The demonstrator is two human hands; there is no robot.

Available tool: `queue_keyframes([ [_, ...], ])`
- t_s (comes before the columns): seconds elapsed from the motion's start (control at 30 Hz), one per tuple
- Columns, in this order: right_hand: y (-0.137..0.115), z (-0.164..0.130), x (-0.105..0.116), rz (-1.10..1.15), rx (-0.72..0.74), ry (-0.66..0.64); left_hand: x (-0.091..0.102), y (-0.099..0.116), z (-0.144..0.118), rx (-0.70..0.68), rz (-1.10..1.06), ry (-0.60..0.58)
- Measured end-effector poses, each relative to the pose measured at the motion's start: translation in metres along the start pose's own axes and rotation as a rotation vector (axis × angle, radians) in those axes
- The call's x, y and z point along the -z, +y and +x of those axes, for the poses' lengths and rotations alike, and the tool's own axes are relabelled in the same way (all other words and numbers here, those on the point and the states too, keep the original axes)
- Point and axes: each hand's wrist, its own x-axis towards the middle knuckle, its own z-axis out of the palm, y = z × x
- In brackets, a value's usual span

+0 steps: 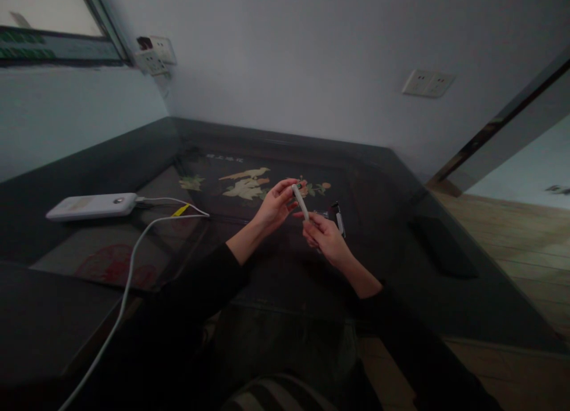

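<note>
Over the dark table I hold a slim, pale, slightly curved handle-like piece (301,202) in both hands. My left hand (276,202) pinches its upper end, where a small dark part shows between the fingers. The fingers of my right hand (327,237) are closed round its lower end. What kind of thing it is cannot be made out. Just behind my right hand lies a small black-and-clear item (338,218), partly covered by that hand.
A white power bank (93,206) lies on the table (378,191) at left, its white cable (131,268) with a yellow tag (180,210) trailing toward me. A flat black object (443,246) lies at right. Wall sockets (428,83) are behind.
</note>
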Motion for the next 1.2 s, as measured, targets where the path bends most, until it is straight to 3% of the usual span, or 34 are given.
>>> queue_keyframes([
  [0.13,-0.002,0.000,-0.001,0.005,-0.005,-0.006,0.001,0.000,0.000,-0.008,0.015,-0.004],
  [0.6,0.005,0.004,0.007,-0.107,0.038,0.190,0.001,0.000,0.000,0.010,0.017,0.023],
  [1.07,-0.002,-0.002,-0.004,0.037,-0.020,0.001,-0.002,0.001,-0.001,0.012,0.037,0.012],
  [1.2,-0.002,-0.001,-0.002,0.027,-0.014,0.006,0.000,0.000,0.000,0.005,0.050,-0.001],
])
